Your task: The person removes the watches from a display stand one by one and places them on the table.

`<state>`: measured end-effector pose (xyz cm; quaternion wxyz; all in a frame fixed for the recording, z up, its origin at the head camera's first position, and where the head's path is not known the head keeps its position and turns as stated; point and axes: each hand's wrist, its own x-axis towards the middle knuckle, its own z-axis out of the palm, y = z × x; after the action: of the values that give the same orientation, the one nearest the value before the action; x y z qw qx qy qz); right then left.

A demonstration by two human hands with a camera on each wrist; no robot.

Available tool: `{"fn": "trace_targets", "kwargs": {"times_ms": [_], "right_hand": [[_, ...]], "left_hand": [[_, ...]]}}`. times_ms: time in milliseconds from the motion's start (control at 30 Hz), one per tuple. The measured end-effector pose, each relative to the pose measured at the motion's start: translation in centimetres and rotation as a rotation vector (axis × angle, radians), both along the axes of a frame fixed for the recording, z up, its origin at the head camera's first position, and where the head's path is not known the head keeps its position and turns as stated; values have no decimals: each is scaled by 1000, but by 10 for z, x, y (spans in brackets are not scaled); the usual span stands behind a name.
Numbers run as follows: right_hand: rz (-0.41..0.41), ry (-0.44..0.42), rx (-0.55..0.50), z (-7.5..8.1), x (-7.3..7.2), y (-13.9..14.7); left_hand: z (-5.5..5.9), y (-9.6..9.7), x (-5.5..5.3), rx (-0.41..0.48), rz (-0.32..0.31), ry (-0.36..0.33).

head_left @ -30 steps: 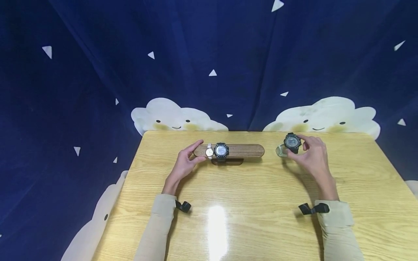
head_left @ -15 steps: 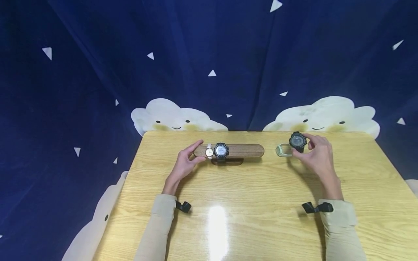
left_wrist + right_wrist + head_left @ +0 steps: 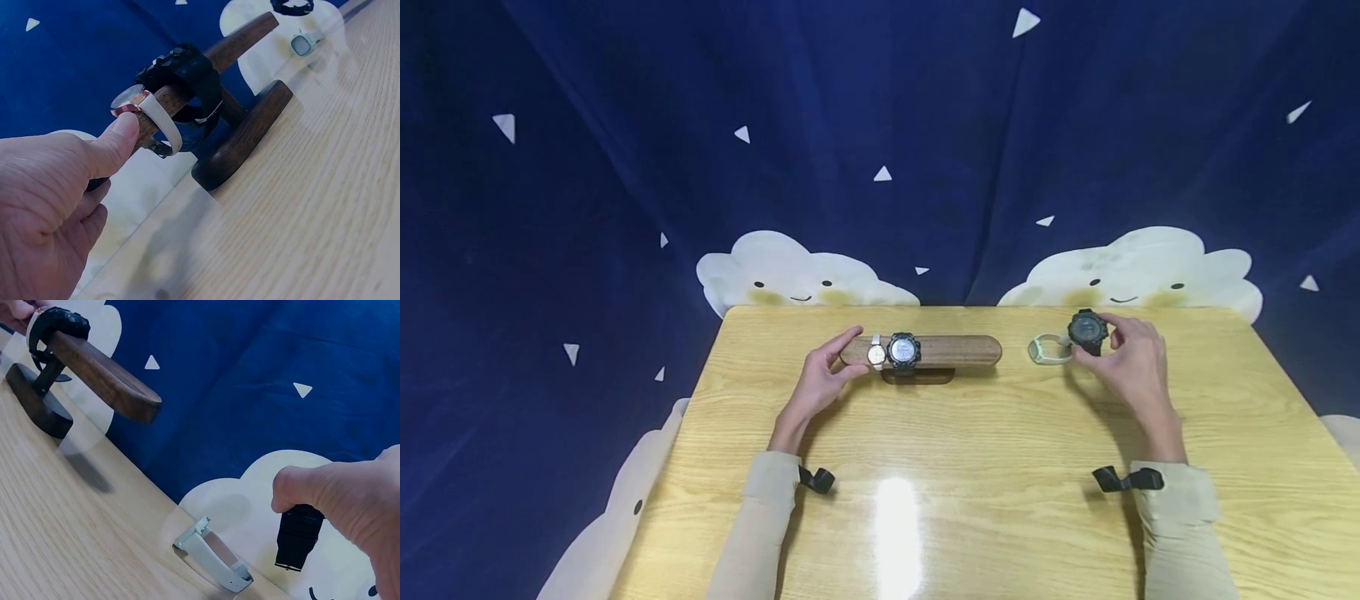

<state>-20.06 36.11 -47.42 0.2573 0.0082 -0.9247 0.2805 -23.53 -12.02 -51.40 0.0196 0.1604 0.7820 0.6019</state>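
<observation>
My left hand [image 3: 822, 382] grips the left end of a wooden watch stand [image 3: 958, 350], thumb in front. A small watch with a pale strap [image 3: 164, 119] is looped round the bar right by the thumb. Beside it on the bar sits a chunky black watch [image 3: 903, 352]. Off to the right, my right hand [image 3: 1137, 354] pinches a second black watch [image 3: 1087, 330] between thumb and fingers, raised above the table. In the right wrist view its black strap [image 3: 300, 537] hangs down below the thumb. A mint-green watch [image 3: 215, 559] lies on its side on the table just left of this hand.
The pale wooden table [image 3: 1000, 467] ends at the back against a dark blue curtain [image 3: 820, 150] with clouds and white triangles. The stand's bar rises over its dark foot [image 3: 244, 140]. Black straps [image 3: 1126, 479] are round both wrists.
My right hand has moved a little to the right with the black watch, uncovering more of the mint-green watch. My left hand has kept its grip on the stand. The head view has shifted slightly.
</observation>
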Motion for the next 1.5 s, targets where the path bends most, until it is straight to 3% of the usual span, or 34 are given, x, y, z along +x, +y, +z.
{"fn": "trace_targets", "kwargs": {"times_ms": [367,767,1067,1267,1400,1500], "right_hand": [[-114,-166,37,-6,5,14],[-226,-293,115,-8,6,21],[-243,-328,115,-14,2,20],[-248,-321,128,-19,1,19],[-252,-306,139,-22,1,17],[-256,-314,152,-23,0,16]], "left_hand": [[-1,-1,0,-8,-2,24],[-3,1,0,31,-5,40],[-1,1,0,23,0,24],[19,5,10,26,-4,22],[11,4,6,24,2,35],[11,4,7,29,3,18]]}}
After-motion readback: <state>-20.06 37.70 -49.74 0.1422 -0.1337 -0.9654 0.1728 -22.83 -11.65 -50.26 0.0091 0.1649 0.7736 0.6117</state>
